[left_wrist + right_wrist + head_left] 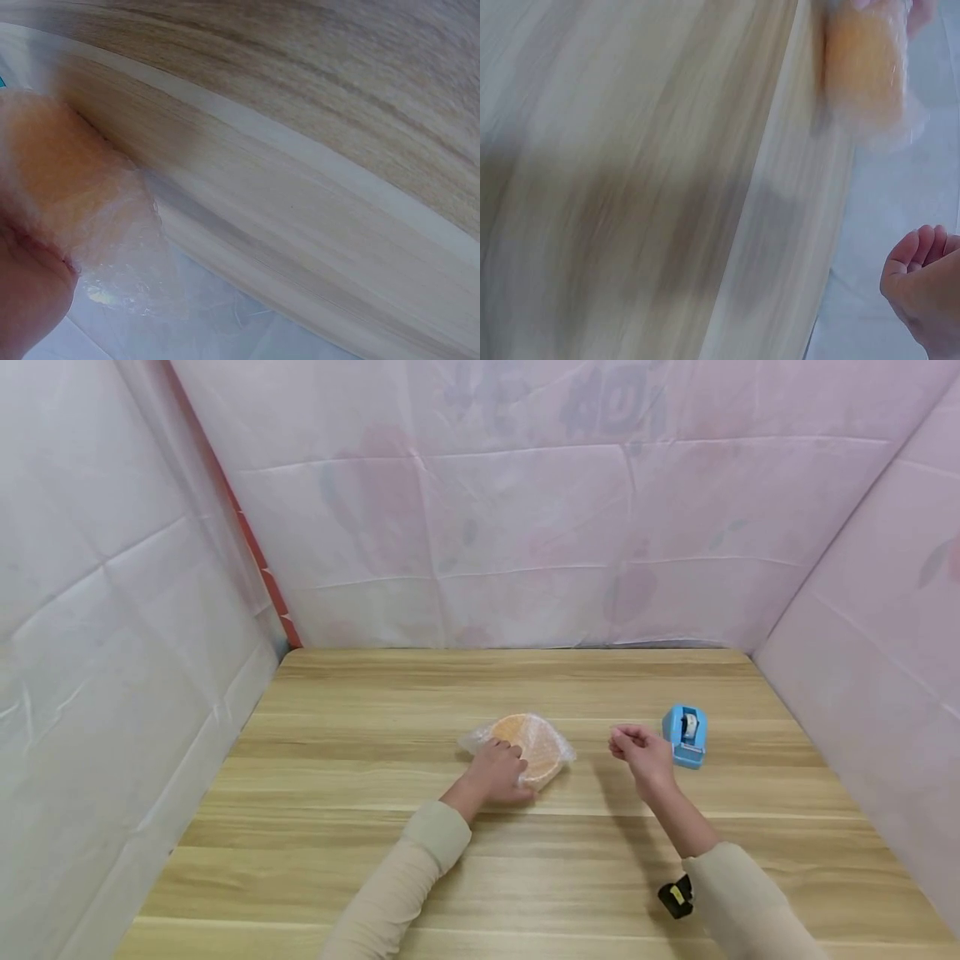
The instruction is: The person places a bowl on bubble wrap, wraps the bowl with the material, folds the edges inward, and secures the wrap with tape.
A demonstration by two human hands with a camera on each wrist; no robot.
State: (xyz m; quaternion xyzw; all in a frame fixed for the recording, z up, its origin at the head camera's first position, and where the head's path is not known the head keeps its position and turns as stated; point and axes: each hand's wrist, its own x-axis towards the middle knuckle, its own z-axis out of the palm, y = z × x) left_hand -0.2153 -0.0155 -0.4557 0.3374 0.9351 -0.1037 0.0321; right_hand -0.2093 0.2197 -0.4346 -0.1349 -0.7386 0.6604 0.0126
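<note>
An orange bowl (542,752) in clear bubble wrap lies on the table, the loose ends of the wrap sticking out at its sides. My left hand (501,772) holds it from the near left, fingers over the top and thumb along the near side. In the left wrist view the wrapped bowl (67,165) fills the left edge beside the hand. My right hand (643,756) is raised over the table to the right of the bowl, thumb and fingertips drawn together; I cannot tell whether something thin is between them. Just right of it stands a blue tape dispenser (685,737) with a white roll.
A small black object with a yellow label (677,897) lies near the right forearm, partly covered by the sleeve. The wood-grain table (360,710) is bounded by pale sheets (480,527) at the back and both sides.
</note>
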